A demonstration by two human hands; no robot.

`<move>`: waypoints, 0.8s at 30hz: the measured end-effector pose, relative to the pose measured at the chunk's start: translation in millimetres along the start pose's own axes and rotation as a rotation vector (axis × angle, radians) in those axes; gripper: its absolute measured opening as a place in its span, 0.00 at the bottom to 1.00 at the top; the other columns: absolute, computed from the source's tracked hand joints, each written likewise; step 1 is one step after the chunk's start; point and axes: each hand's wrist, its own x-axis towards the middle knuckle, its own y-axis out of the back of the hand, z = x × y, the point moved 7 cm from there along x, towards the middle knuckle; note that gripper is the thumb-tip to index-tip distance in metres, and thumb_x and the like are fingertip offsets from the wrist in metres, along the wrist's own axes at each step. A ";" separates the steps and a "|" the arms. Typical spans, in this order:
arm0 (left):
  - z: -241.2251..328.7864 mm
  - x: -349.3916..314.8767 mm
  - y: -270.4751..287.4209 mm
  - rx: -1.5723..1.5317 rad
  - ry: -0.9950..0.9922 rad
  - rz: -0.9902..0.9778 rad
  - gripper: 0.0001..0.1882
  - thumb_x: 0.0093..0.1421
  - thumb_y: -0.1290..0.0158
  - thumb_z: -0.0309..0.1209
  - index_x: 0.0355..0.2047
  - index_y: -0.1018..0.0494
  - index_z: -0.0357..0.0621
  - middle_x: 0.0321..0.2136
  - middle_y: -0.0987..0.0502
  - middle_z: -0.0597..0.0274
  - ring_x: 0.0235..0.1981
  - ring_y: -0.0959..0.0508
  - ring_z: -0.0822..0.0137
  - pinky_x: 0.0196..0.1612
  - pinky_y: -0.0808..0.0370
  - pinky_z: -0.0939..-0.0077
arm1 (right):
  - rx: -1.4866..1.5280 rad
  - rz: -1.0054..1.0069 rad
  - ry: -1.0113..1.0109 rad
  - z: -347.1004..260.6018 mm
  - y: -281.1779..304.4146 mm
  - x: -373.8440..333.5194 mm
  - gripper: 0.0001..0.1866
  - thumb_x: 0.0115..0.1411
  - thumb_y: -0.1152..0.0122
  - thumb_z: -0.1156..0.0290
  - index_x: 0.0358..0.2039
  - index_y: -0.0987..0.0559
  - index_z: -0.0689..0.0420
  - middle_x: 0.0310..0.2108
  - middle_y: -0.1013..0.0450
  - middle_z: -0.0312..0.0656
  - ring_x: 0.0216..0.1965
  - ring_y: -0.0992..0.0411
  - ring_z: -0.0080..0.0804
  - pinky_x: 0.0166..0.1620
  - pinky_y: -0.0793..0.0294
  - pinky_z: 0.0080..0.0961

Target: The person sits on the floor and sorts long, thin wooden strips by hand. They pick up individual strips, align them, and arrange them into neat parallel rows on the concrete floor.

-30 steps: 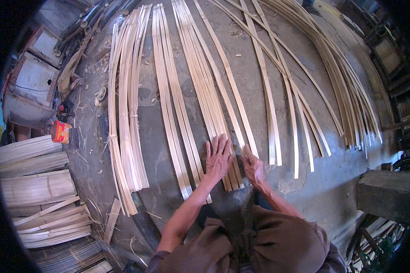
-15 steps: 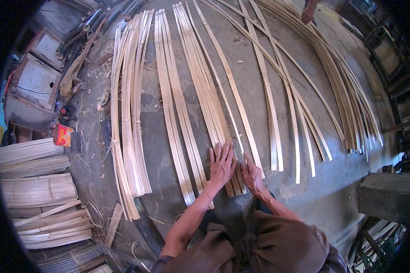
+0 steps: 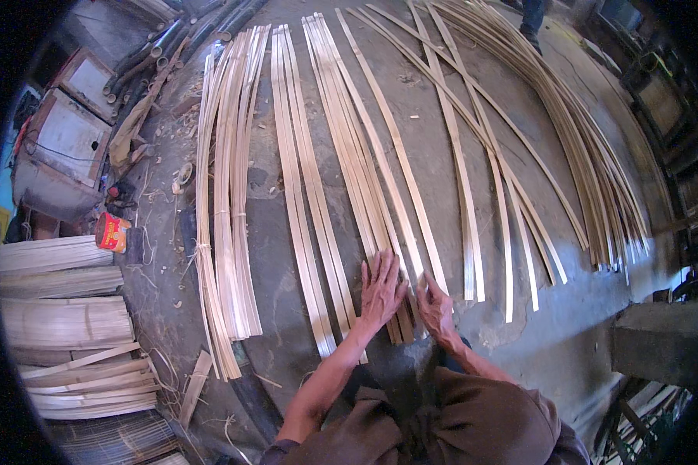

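Observation:
My left hand lies flat, fingers spread forward, over the near end of a middle bundle of long pale bamboo strips. Just to its right, my right hand has its thumb and fingers closed around the near part of a single bamboo strip that runs along the bundle's right edge. The fingers partly cover that strip's end. Darker strip ends stick out below my left hand. Another loose strip passes to the right of my right hand.
Left of my hands lie a pair of strip rows and a tied bundle. Crossed strips and a thick bundle are at right. Stacked slats and a red tub stand far left. Another person's leg shows at the top.
The strip at my right hand has turned from narrow edge to broader face and lies closer against the bundle. At the top right, a co-worker's hand has left view and a leg shows.

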 end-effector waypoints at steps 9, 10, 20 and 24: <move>-46.6 -5.7 6.8 -0.019 0.307 0.232 0.34 0.67 0.57 0.43 0.64 0.46 0.27 0.68 0.55 0.34 0.70 0.56 0.39 0.69 0.61 0.44 | 0.174 0.022 0.223 -15.4 -21.5 -7.4 0.25 0.67 0.48 0.73 0.64 0.36 0.61 0.21 0.36 0.31 0.23 0.39 0.15 0.25 0.38 0.18; -49.2 -6.5 5.9 0.001 0.312 0.214 0.33 0.67 0.57 0.43 0.63 0.44 0.26 0.67 0.54 0.34 0.70 0.56 0.39 0.69 0.61 0.44 | 0.191 -0.013 0.191 -13.9 -28.2 -7.0 0.25 0.67 0.48 0.72 0.64 0.36 0.60 0.20 0.37 0.30 0.22 0.39 0.15 0.24 0.38 0.17; -48.3 0.2 15.8 -0.008 0.323 0.205 0.26 0.62 0.48 0.38 0.55 0.32 0.33 0.65 0.48 0.36 0.68 0.52 0.39 0.69 0.58 0.46 | 0.148 -0.118 0.043 -28.1 -52.6 -8.5 0.26 0.68 0.49 0.65 0.65 0.36 0.53 0.20 0.31 0.45 0.23 0.33 0.23 0.27 0.31 0.27; -56.0 -0.1 19.1 -0.098 0.398 0.260 0.19 0.57 0.43 0.32 0.46 0.28 0.33 0.63 0.44 0.38 0.67 0.49 0.39 0.69 0.57 0.47 | 0.159 -0.168 0.020 -35.2 -55.0 -10.2 0.25 0.68 0.50 0.65 0.65 0.37 0.53 0.20 0.31 0.45 0.24 0.33 0.23 0.28 0.31 0.27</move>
